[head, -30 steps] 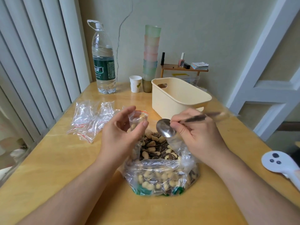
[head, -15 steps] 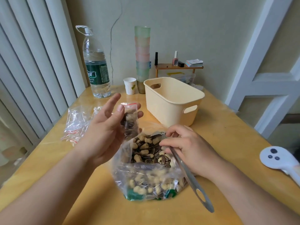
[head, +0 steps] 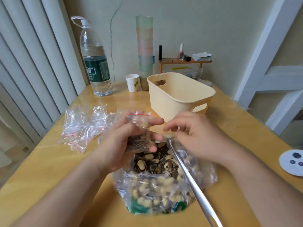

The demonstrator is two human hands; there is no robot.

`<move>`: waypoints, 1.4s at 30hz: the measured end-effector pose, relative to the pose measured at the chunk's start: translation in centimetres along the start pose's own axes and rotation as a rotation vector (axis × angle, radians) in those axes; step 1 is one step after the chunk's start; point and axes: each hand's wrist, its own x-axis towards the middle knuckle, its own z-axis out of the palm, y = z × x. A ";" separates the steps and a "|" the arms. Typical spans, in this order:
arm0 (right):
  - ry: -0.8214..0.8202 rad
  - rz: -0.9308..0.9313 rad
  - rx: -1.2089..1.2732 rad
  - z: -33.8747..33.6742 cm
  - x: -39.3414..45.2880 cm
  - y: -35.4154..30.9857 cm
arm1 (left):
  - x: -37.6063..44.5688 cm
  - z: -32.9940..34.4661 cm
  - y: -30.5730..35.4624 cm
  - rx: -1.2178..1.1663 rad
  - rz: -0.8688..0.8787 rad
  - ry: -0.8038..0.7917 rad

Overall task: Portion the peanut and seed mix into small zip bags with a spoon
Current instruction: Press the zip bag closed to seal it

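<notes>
- Clear plastic small zip bag with a red strip (head: 139, 128), part-filled with striped seeds and peanuts, sits upright in the left hand (head: 118, 145), its fingers curled round it, above the large clear bag of mix (head: 160, 181) on the yellow worktop (head: 49, 169).
- Long steel spoon (head: 188, 177) rests in the large bag, unheld.
- Right hand (head: 196, 138) hovers with loosely bent fingers, holding nothing, near the bag's mouth.
- Filling looks done; sealing the strip probably comes next, needing both hands to pinch.

Our yellow wooden counter (head: 49, 161), on it we see a water bottle (head: 95, 63), paper cup (head: 132, 82), cream basket (head: 178, 95), empty zip bags (head: 82, 126), big bag of peanut and seed mix (head: 160, 185)
</notes>
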 end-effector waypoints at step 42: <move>0.043 -0.051 0.708 3.8 -0.3 -0.7 | -1.2 1.2 -0.3 0.387 0.060 0.228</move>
